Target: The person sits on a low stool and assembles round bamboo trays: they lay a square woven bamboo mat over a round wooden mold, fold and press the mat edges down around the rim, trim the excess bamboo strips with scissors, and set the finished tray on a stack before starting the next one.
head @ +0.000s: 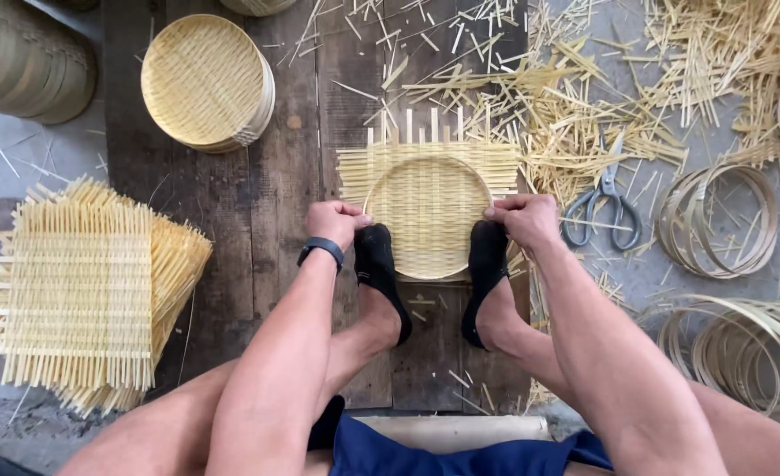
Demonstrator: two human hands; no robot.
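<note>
We sit over a dark wooden board [257, 194] laid on a grey concrete floor [19, 167], with bamboo offcuts [584, 97] strewn across the upper right of the frame. At centre lies a woven bamboo mat [425, 163] with a round hoop [427, 216] pressed into it, pinned by both black-socked feet [381, 273]. Our left hand [335, 220] is curled shut on the hoop's left rim; our right hand [522, 219] is clenched on the right rim. Finished trays [206, 81] are stacked upper left, flat mats [81, 291] piled lower left. Scissors [603, 198] and loose bamboo rings [716, 220] lie right.
</note>
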